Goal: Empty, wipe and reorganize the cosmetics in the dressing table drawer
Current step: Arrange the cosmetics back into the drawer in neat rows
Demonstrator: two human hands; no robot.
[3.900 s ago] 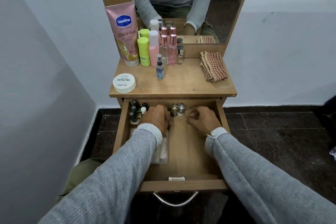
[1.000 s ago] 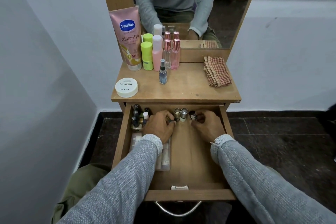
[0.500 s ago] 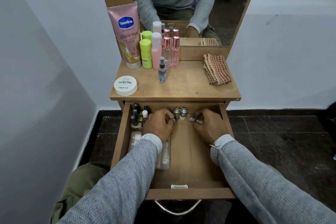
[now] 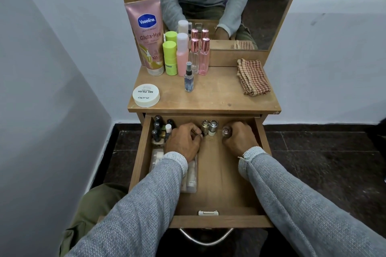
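Both hands reach deep in the open drawer [image 4: 217, 192]: the right hand [image 4: 240, 139] grips a small glass bottle [image 4: 226, 131], while the left hand [image 4: 183, 142], fingers curled, pinches something beside two silver-capped bottles [image 4: 209, 128].

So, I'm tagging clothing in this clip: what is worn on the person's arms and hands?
Both arms wear long grey knitted sleeves with a flecked weave, ending in paler ribbed cuffs at the wrists. The left hand and right hand are bare: no gloves, and no watch shows.

mirror [image 4: 261, 6] behind tabletop | white wall [image 4: 334, 58] | dark tiled floor [image 4: 323, 162]
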